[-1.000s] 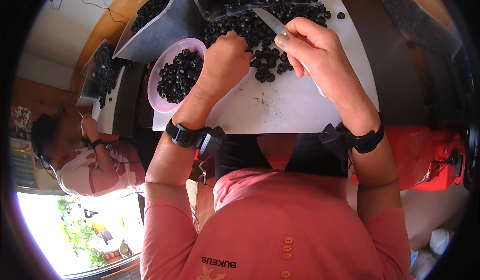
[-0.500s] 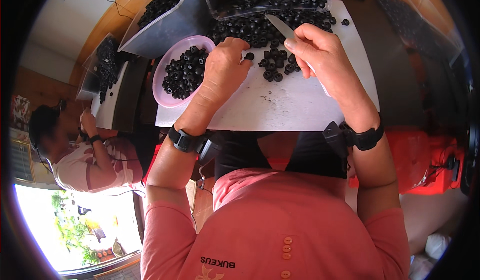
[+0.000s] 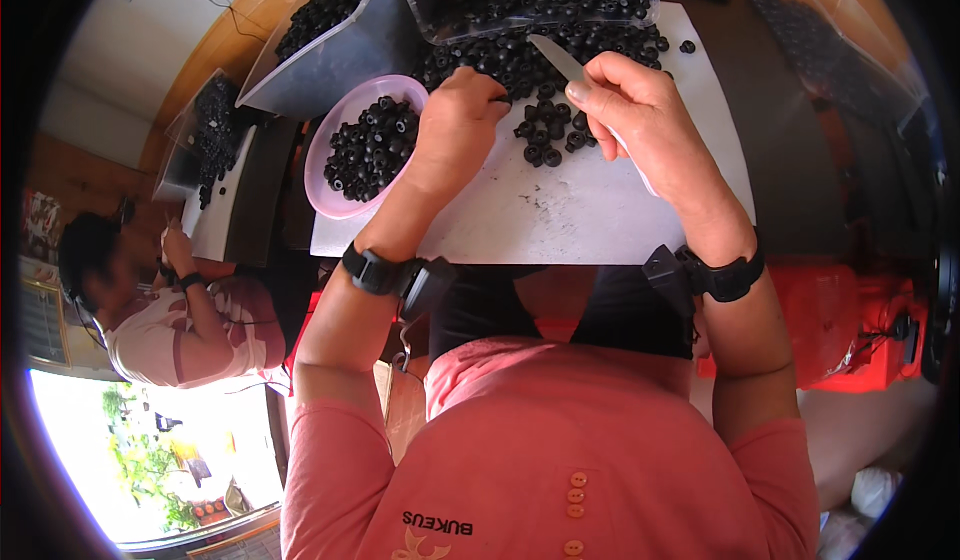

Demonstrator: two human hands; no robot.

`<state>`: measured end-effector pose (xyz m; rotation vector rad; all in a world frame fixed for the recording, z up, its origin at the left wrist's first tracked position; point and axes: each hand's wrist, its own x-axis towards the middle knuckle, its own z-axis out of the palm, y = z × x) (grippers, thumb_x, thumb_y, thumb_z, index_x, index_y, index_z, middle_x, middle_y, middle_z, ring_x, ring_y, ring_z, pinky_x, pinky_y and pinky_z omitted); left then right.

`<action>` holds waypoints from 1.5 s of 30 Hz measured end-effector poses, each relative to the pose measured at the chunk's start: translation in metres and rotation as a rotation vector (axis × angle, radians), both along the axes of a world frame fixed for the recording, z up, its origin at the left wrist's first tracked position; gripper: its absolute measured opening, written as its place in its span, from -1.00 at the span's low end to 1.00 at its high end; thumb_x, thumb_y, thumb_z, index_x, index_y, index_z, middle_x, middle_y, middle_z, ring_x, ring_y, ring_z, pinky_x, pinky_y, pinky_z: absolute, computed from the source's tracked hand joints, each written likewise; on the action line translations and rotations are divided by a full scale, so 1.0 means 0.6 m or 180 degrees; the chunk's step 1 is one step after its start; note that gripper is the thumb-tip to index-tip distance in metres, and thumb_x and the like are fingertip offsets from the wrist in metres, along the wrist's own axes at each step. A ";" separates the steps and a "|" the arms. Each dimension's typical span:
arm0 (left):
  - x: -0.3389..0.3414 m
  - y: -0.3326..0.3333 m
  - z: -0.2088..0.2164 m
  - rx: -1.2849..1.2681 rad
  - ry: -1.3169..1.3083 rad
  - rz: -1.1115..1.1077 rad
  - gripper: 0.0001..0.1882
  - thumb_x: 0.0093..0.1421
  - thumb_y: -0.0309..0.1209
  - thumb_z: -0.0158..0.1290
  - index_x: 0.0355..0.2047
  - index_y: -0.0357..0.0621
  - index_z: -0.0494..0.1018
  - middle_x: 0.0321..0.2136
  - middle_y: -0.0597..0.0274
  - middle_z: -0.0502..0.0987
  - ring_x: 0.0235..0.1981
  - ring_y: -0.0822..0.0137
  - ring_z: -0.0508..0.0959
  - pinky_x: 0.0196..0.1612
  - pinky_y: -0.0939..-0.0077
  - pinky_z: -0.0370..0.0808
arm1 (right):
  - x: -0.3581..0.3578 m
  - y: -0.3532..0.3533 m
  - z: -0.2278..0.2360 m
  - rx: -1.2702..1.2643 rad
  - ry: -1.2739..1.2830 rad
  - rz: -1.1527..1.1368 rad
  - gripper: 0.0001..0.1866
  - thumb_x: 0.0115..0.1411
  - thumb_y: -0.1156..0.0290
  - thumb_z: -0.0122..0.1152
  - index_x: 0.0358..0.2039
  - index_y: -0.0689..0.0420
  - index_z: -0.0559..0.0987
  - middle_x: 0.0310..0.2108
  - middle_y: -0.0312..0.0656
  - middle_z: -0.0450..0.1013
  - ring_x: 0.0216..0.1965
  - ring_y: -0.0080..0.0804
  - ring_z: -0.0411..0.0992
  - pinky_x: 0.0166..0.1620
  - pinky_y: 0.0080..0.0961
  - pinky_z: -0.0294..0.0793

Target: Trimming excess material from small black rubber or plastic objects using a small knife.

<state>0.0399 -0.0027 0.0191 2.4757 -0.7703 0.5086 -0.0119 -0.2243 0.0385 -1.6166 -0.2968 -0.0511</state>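
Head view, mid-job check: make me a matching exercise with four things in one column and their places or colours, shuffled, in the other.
1. Knife
2. Bowl
3. Board
4. Shirt

A. White, speckled dark
B. Coral, short-sleeved
C. Held in the right hand
D. Pink, left of the left hand, with black pieces in it

Pairs: 1-C, 2-D, 3-A, 4-B

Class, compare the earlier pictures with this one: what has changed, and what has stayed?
Since the last picture, the left hand has curled its spread fingers inward, by a black piece; whether it grips that piece is unclear. The whole view also shifted slightly after the first picture. The right hand still holds the knife; the pink bowl stays beside the left hand.
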 end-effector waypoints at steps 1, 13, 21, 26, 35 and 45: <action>-0.013 -0.003 0.010 -0.0555 0.0554 -0.0012 -0.85 0.15 -0.52 0.13 -0.26 -0.29 0.57 -0.43 0.17 0.54 -0.47 0.29 0.52 -0.43 0.44 0.45 | -0.001 0.000 0.000 0.0012 0.0022 0.0002 -0.76 0.30 0.29 0.12 -0.45 0.15 0.53 -0.69 -0.40 0.30 -0.69 -0.71 0.20 -0.64 -0.68 0.17; -0.093 -0.027 0.009 -0.3811 0.3010 -0.0748 -0.81 0.30 -0.52 0.03 -0.13 -0.39 0.50 -0.41 0.15 0.56 -0.50 0.43 0.52 -0.55 0.60 0.40 | -0.001 0.010 -0.003 -0.0473 0.0044 0.0456 -0.72 0.35 0.26 0.06 -0.43 0.18 0.51 -0.72 -0.42 0.23 -0.70 -0.72 0.14 -0.62 -0.66 0.10; -0.100 -0.024 0.002 -0.4025 0.3210 -0.0889 -0.85 0.31 -0.54 0.00 -0.18 -0.40 0.45 -0.37 0.03 0.56 -0.50 0.37 0.53 -0.59 0.58 0.42 | -0.005 0.019 0.002 -0.0608 0.0069 0.0569 -0.71 0.31 0.28 0.12 -0.49 0.18 0.52 -0.72 -0.41 0.21 -0.65 -0.69 0.14 -0.59 -0.61 0.09; -0.103 -0.021 -0.003 -0.3955 0.3234 -0.0938 -0.81 0.32 -0.47 0.01 -0.17 -0.40 0.45 -0.36 0.06 0.55 -0.48 0.39 0.53 -0.59 0.58 0.42 | -0.002 0.020 -0.004 -0.0589 0.0060 0.0641 -0.71 0.30 0.29 0.12 -0.51 0.18 0.51 -0.73 -0.42 0.20 -0.66 -0.69 0.13 -0.59 -0.60 0.09; -0.105 -0.020 -0.008 -0.4282 0.3325 -0.0954 -0.87 0.32 -0.54 -0.02 -0.18 -0.39 0.42 -0.37 0.03 0.55 -0.50 0.37 0.52 -0.63 0.57 0.41 | -0.005 0.024 -0.003 -0.0677 0.0044 0.0666 -0.71 0.32 0.29 0.11 -0.51 0.18 0.49 -0.73 -0.43 0.18 -0.66 -0.70 0.12 -0.60 -0.60 0.08; -0.107 -0.019 -0.010 -0.4256 0.3312 -0.1011 -0.87 0.33 -0.51 -0.03 -0.20 -0.35 0.42 -0.36 0.07 0.52 -0.48 0.38 0.52 -0.61 0.56 0.41 | -0.004 0.021 -0.007 -0.0542 0.0125 0.0749 -0.71 0.33 0.32 0.09 -0.51 0.18 0.47 -0.71 -0.44 0.17 -0.65 -0.70 0.08 -0.60 -0.61 0.05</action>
